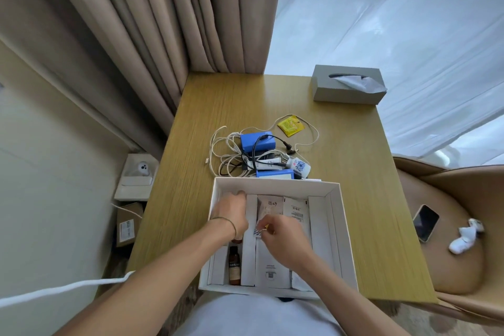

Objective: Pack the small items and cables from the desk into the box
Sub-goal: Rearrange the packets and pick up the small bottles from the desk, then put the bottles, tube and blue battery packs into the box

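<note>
A white open box (338,229) sits at the desk's near edge, holding white sachets (296,209) and a brown bottle (234,264). Both my hands are inside it. My left hand (231,213) reaches into the far left compartment, its fingertips curled over something I cannot make out. My right hand (283,234) pinches the edge of a small sachet (257,230) in the middle. Behind the box lies a tangle of white cables (229,150), a black cable (257,144), two blue packs (256,140), a white tube (268,163), a small white bottle (298,166) and a yellow packet (290,125).
A grey tissue box (347,84) stands at the desk's far right corner. Curtains hang behind the desk. A tan chair (463,259) at the right holds a phone (425,222) and white socks (466,236). Cardboard boxes (128,224) lie on the floor at left.
</note>
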A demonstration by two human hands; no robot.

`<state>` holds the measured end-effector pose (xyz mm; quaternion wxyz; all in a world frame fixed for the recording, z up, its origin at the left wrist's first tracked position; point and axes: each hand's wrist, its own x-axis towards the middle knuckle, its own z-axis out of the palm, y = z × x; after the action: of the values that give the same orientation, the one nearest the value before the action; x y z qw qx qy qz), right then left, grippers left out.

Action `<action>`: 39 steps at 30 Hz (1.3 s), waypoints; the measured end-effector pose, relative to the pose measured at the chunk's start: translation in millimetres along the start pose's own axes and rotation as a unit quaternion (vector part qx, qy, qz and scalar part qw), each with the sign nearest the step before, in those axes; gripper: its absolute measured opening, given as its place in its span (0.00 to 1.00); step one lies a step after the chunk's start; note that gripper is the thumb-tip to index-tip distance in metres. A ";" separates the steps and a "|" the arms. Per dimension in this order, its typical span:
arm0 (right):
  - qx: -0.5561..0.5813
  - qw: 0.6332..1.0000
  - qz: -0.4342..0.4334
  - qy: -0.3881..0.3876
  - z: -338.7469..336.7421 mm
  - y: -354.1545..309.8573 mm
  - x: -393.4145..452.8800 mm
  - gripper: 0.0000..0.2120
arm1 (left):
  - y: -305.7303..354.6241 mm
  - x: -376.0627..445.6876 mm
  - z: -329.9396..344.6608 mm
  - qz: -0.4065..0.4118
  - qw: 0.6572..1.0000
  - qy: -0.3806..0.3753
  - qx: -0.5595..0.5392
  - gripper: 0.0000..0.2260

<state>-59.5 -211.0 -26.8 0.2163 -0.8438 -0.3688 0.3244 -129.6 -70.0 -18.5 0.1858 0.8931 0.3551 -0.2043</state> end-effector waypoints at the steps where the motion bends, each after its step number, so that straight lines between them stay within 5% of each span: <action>1: 0.004 1.000 0.000 -0.002 -0.8 -0.2 -0.7 0.13 | 1.0 -0.3 1.7 -0.006 1.000 -0.004 0.002 0.19; 21: 0.053 0.998 0.009 0.024 -32.4 -5.1 10.4 0.11 | 5.8 -11.6 18.2 0.056 0.980 0.005 0.189 0.13; 30: 0.083 0.990 -0.009 0.116 -109.1 -7.2 56.0 0.10 | 35.3 -22.6 -48.8 0.216 0.951 0.220 -0.034 0.09; 39: -0.067 0.996 0.008 0.056 -129.9 27.7 132.3 0.14 | 51.6 33.9 -83.7 0.220 0.957 0.159 -0.102 0.09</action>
<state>114.2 -144.0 -4.5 0.1768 -0.8764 -0.3699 0.2526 -50.9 -46.2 45.3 0.2575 0.9463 0.1940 0.0237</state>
